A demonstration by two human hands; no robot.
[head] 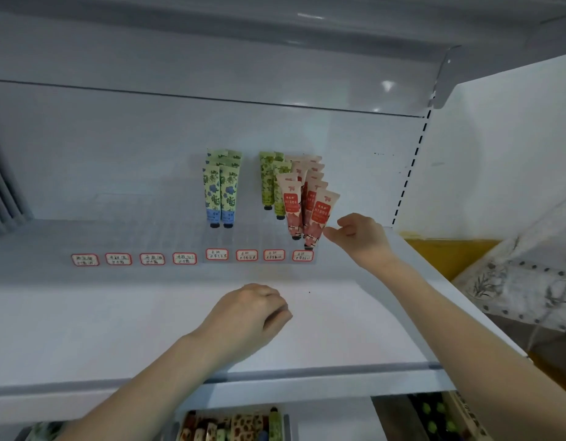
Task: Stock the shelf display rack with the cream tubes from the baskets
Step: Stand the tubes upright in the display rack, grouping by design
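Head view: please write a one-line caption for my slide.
Right hand reaches toward the front red cream tube in the display rack while the left hand is loosely curled over the shelf.

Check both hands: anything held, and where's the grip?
Left hand: nothing visible. Right hand is at the lower edge of the front red tube; a grip cannot be told.
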